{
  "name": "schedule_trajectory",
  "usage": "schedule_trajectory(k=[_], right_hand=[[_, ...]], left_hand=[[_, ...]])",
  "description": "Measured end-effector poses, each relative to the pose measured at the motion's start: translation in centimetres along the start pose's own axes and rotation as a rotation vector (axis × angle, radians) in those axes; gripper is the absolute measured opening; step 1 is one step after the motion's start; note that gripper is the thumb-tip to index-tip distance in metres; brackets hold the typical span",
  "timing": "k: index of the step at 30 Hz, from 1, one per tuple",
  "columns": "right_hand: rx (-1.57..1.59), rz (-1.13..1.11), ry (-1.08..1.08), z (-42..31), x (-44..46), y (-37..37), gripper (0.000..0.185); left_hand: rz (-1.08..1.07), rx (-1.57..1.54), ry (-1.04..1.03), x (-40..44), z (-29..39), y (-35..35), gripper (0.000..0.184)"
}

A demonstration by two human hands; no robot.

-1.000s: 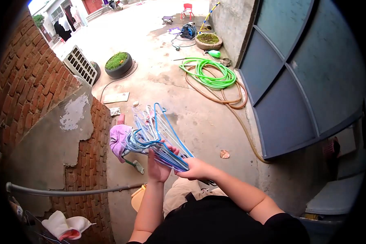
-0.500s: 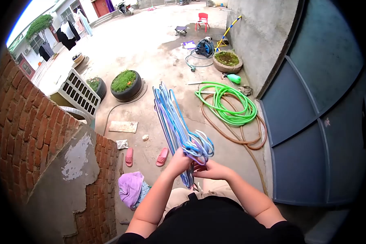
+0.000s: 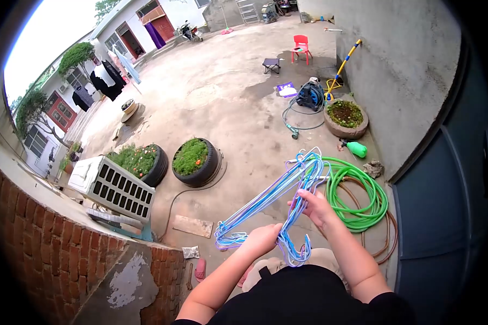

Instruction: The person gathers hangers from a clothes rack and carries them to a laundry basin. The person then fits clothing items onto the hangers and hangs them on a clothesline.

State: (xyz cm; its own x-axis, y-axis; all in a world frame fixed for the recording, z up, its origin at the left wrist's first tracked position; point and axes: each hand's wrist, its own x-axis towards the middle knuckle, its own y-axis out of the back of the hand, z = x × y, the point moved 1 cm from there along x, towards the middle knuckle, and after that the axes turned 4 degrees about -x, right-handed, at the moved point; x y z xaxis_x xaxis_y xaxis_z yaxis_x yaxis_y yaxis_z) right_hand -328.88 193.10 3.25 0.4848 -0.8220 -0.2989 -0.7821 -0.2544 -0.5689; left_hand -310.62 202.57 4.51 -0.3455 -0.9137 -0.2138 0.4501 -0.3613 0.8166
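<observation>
A bundle of blue, white and purple wire hangers [image 3: 255,205] is held in front of my body. My left hand [image 3: 264,239] is closed around the bundle near its lower middle. To its right, my right hand [image 3: 314,207] grips the upright part of the bundle, its thumb lying across the wires. Some hooks point up above my right hand, and others hang below, close to my lap. The hangers' far ends spread out to the left, beyond my left hand. The palm sides of both hands are partly hidden.
A coiled green hose [image 3: 358,197] lies on the right beside a dark metal door [image 3: 444,200]. Two tire planters [image 3: 198,162] and an outdoor unit [image 3: 116,189] stand at the left. Farther off are a hose reel [image 3: 310,96], a red chair [image 3: 301,49] and a stone planter [image 3: 346,118].
The view has swung up and left, showing more of the yard. The hangers have turned and spread into two groups, and my right hand has moved up onto them.
</observation>
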Motion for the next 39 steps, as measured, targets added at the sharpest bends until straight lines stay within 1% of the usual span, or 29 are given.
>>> schedule_trajectory(k=[2,3,4,6,7,8,10,11,13,15,16,17,18,19,20,21,22,23,24,25,26,27,28,30,33,35,39], right_hand=[[0.062,0.002,-0.031,-0.4,6.6,-2.0,0.026],[0.129,0.015,-0.056,-0.3,9.9,-2.9,0.022],[0.144,-0.027,-0.094,-0.5,13.0,-4.0,0.020],[0.107,-0.064,-0.183,-0.5,18.9,-6.0,0.021],[0.106,-0.061,-0.228,-0.3,22.0,-6.8,0.018],[0.087,-0.081,-0.269,-0.8,24.9,-7.7,0.016],[0.161,-0.146,-0.295,-1.2,31.8,-8.2,0.019],[0.207,-0.136,-0.286,-1.6,34.8,-8.7,0.020],[0.276,-0.116,-0.248,-4.4,41.3,-10.0,0.023],[0.257,-0.156,-0.111,-8.3,46.6,-11.4,0.023],[0.255,-0.170,-0.050,-10.3,48.8,-12.3,0.023],[0.219,-0.168,0.040,-12.9,50.9,-13.5,0.023],[0.205,-0.172,0.116,-15.5,52.5,-14.5,0.021],[0.176,-0.173,0.201,-18.1,54.1,-15.2,0.018],[0.139,-0.186,0.289,-20.7,55.1,-16.1,0.016],[0.058,-0.183,0.398,-23.3,56.0,-16.9,0.013],[-0.025,-0.172,0.518,-25.6,56.7,-17.8,0.012],[-0.134,-0.154,0.639,-27.8,57.7,-18.2,0.011],[-0.205,-0.135,0.747,-29.8,58.7,-19.1,0.012],[-0.238,-0.062,0.855,-31.3,59.7,-20.5,0.013],[-0.242,-0.033,0.955,-32.5,61.3,-21.0,0.015],[-0.269,-0.097,1.062,-33.7,63.4,-21.2,0.017],[-0.290,-0.056,1.173,-34.7,65.6,-21.4,0.017],[-0.371,-0.125,1.274,-37.0,70.7,-21.0,0.018],[-0.447,-0.228,1.364,-41.5,78.7,-20.2,0.026],[-0.475,-0.219,1.449,-44.0,83.9,-19.8,0.028],[-0.492,-0.270,1.457,-47.9,94.8,-22.4,0.025]], left_hand=[[0.018,-0.009,0.097,2.0,-2.2,3.5,0.020],[0.033,-0.016,0.142,3.1,-3.7,5.0,0.020],[0.059,-0.025,0.154,4.0,-5.7,5.9,0.019],[0.107,-0.038,0.172,6.1,-10.4,7.5,0.017],[0.105,-0.043,0.191,7.3,-11.8,9.3,0.016],[0.125,-0.054,0.196,9.0,-14.0,10.4,0.016],[0.156,-0.076,0.191,12.8,-18.7,12.5,0.016],[0.152,-0.056,0.207,15.3,-21.5,13.6,0.017],[0.221,-0.041,0.108,19.9,-26.1,17.9,0.023],[0.278,-0.076,0.031,24.0,-28.8,23.5,0.031],[0.332,-0.111,-0.071,25.3,-29.7,26.8,0.041],[0.408,-0.146,-0.124,26.0,-30.1,30.6,0.047],[0.353,-0.270,-0.128,26.8,-30.5,34.5,0.050],[0.428,-0.269,-0.226,27.6,-31.0,38.6,0.047],[0.522,-0.333,-0.259,28.0,-31.3,42.3,0.039],[0.667,-0.277,-0.325,28.4,-31.5,46.3,0.029],[0.813,-0.222,-0.347,28.5,-32.2,49.4,0.023],[1.030,-0.210,-0.373,28.9,-32.7,51.7,0.016],[1.251,-0.238,-0.490,30.1,-33.5,53.6,0.016],[1.308,-0.248,-0.683,30.2,-35.7,55.5,0.024],[1.208,-0.244,-0.847,31.1,-36.7,58.1,0.022],[1.168,-0.235,-0.940,32.7,-37.9,59.9,0.023],[1.161,-0.228,-0.959,34.8,-39.0,61.2,0.023],[1.157,-0.200,-0.982,39.2,-41.3,63.5,0.023],[1.165,-0.179,-0.967,46.3,-45.0,67.2,0.023],[1.157,-0.180,-0.965,50.9,-47.5,70.5,0.023],[1.168,-0.209,-0.938,58.6,-52.9,76.5,0.023]])
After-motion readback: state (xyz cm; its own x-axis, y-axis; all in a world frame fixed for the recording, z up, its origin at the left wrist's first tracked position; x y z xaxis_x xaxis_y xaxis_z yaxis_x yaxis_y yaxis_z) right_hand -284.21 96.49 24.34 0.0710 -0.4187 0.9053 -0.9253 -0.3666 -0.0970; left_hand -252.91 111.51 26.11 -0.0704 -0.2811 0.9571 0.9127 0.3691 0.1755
